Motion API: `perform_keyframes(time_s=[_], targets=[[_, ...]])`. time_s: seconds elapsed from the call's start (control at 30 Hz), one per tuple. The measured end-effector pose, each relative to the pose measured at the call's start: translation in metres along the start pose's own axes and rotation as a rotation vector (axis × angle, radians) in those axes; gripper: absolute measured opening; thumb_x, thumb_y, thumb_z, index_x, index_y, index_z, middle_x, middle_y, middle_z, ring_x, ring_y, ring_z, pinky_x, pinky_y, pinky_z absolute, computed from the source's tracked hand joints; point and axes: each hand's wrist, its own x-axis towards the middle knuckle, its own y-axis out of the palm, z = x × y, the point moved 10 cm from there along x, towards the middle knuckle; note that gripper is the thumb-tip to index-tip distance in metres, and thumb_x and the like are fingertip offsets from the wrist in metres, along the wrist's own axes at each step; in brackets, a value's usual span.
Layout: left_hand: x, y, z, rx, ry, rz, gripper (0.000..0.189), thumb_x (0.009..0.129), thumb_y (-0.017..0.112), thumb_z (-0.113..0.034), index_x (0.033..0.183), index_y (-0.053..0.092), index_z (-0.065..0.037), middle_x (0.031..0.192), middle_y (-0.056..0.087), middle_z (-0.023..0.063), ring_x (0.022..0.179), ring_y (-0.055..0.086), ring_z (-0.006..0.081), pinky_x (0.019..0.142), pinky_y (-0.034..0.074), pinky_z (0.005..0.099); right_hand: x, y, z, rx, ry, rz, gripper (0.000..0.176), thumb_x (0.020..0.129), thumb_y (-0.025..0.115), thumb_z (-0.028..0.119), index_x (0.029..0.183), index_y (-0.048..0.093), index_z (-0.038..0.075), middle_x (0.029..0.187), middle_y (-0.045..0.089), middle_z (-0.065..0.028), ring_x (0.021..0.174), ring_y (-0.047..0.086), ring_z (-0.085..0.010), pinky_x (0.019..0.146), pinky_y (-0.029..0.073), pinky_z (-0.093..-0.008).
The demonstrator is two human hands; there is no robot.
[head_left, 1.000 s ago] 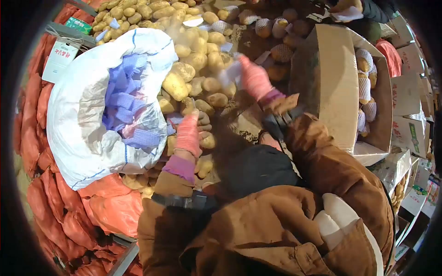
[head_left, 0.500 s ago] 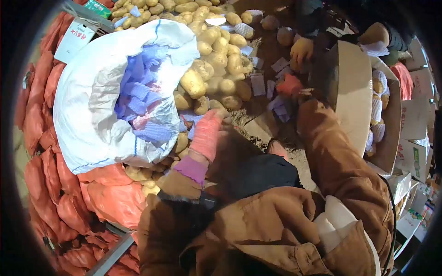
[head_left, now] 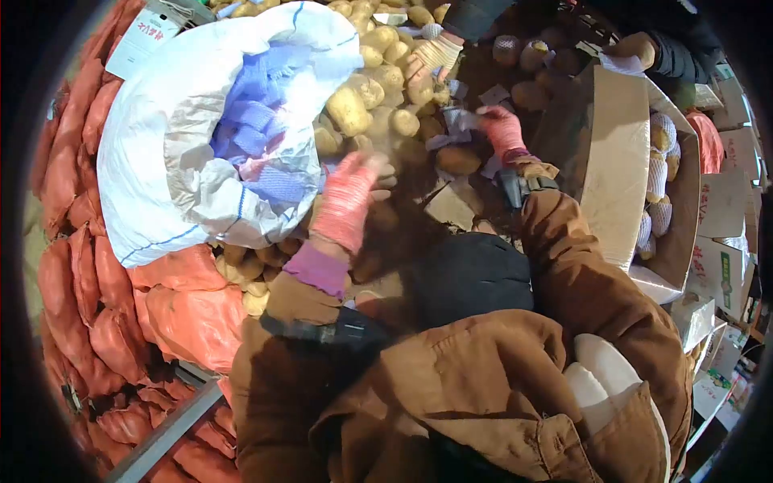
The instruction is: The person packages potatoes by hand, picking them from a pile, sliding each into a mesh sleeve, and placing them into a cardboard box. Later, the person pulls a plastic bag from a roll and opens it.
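Note:
My left hand, in a pink-red knit glove, hovers beside the potato pile, right of a white woven sack filled with purple foam net sleeves. Its bare fingertips are apart, slightly blurred, with no object visible in them. My right hand, gloved alike, has its fingers closed at the edge of a pale purple foam net sleeve. Just below that sleeve lies a brown potato.
At right stands a cardboard box holding net-sleeved potatoes. Another person's gloved hand reaches over the pile; their other hand is by the box. Red mesh sacks and a metal bar are at left.
My right hand has moved up and left, from beside the box to the foam sleeve. My left hand has risen slightly. The other person's gloved hand has shifted left onto the potatoes.

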Motion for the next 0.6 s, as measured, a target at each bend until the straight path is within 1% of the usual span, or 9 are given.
perform_keyframes(time_s=[0.03,0.07,0.17,0.23,0.3,0.4,0.47,0.53,0.6], targets=[[-0.004,-0.004,-0.006,-0.009,0.014,-0.009,0.027,0.097,0.060,-0.024,0.116,0.059,-0.006,0.104,0.067,0.0074,0.093,0.065,0.0177,0.080,0.052,0.0322,-0.004,-0.010,0.015,0.176,0.034,-0.054,0.029,0.078,0.063,-0.003,0.104,0.070,0.006,0.091,0.072,-0.0012,0.078,0.063,-0.0129,0.072,0.052,-0.0298],[-0.005,-0.004,-0.008,-0.026,0.005,0.002,0.027,0.097,0.060,-0.025,0.116,0.059,-0.005,0.106,0.066,0.0083,0.094,0.065,0.0183,0.081,0.052,0.0323,-0.007,-0.019,0.018,0.032,0.039,-0.133,0.026,0.078,0.063,0.005,0.103,0.069,0.008,0.092,0.071,-0.0092,0.082,0.067,-0.0214,0.075,0.053,-0.0328],[-0.004,0.000,-0.013,-0.050,0.028,0.049,0.028,0.097,0.059,-0.026,0.115,0.059,-0.005,0.107,0.067,0.0084,0.095,0.064,0.0182,0.082,0.052,0.0323,-0.037,0.016,0.061,-0.700,-0.663,-0.208,0.037,0.078,0.062,0.007,0.114,0.064,0.009,0.109,0.066,-0.0144,0.097,0.065,-0.0304,0.083,0.053,-0.0389],[-0.008,0.010,-0.016,-0.027,0.018,0.074,0.029,0.097,0.059,-0.026,0.116,0.059,-0.005,0.106,0.066,0.0079,0.095,0.064,0.0181,0.082,0.051,0.0323,-0.038,0.067,-0.015,-0.989,-0.577,0.129,0.052,0.079,0.058,0.011,0.131,0.052,0.013,0.137,0.048,-0.0182,0.119,0.054,-0.0380,0.094,0.049,-0.0460],[-0.007,0.015,-0.014,-0.013,0.020,0.087,0.029,0.096,0.060,-0.026,0.116,0.059,-0.005,0.104,0.066,0.0074,0.095,0.064,0.0180,0.082,0.051,0.0323,-0.041,0.080,-0.036,-1.114,-0.402,0.285,0.055,0.080,0.059,0.013,0.134,0.050,0.012,0.139,0.045,-0.0196,0.118,0.054,-0.0381,0.094,0.049,-0.0461],[-0.007,0.011,-0.004,-0.001,0.014,0.100,0.030,0.096,0.061,-0.026,0.116,0.060,-0.005,0.101,0.065,0.0065,0.095,0.064,0.0174,0.083,0.051,0.0323,-0.028,0.093,-0.032,-0.980,-0.413,0.457,0.062,0.078,0.063,0.016,0.138,0.047,0.007,0.136,0.049,-0.0208,0.116,0.056,-0.0378,0.094,0.050,-0.0445],[-0.004,0.004,0.008,-0.028,-0.031,0.063,0.029,0.096,0.061,-0.026,0.116,0.060,-0.005,0.102,0.065,0.0065,0.095,0.064,0.0173,0.083,0.051,0.0326,-0.033,0.089,-0.025,-0.639,-0.126,0.679,0.067,0.076,0.069,0.020,0.137,0.047,0.004,0.129,0.055,-0.0214,0.114,0.058,-0.0383,0.093,0.050,-0.0428],[-0.004,0.003,0.000,-0.031,-0.051,0.017,0.028,0.096,0.061,-0.025,0.116,0.060,-0.005,0.103,0.066,0.0063,0.094,0.064,0.0181,0.082,0.051,0.0337,-0.044,0.073,0.000,-0.859,-0.213,0.449,0.072,0.070,0.078,0.027,0.132,0.051,0.001,0.110,0.066,-0.0188,0.106,0.064,-0.0346,0.089,0.052,-0.0381],[-0.004,0.001,-0.003,-0.062,-0.034,-0.015,0.029,0.095,0.061,-0.025,0.116,0.059,-0.006,0.104,0.066,0.0065,0.095,0.064,0.0190,0.082,0.051,0.0341,-0.040,0.063,-0.014,-0.590,-0.024,0.276,0.074,0.069,0.078,0.031,0.132,0.052,0.001,0.112,0.066,-0.0173,0.105,0.064,-0.0311,0.087,0.052,-0.0360]])
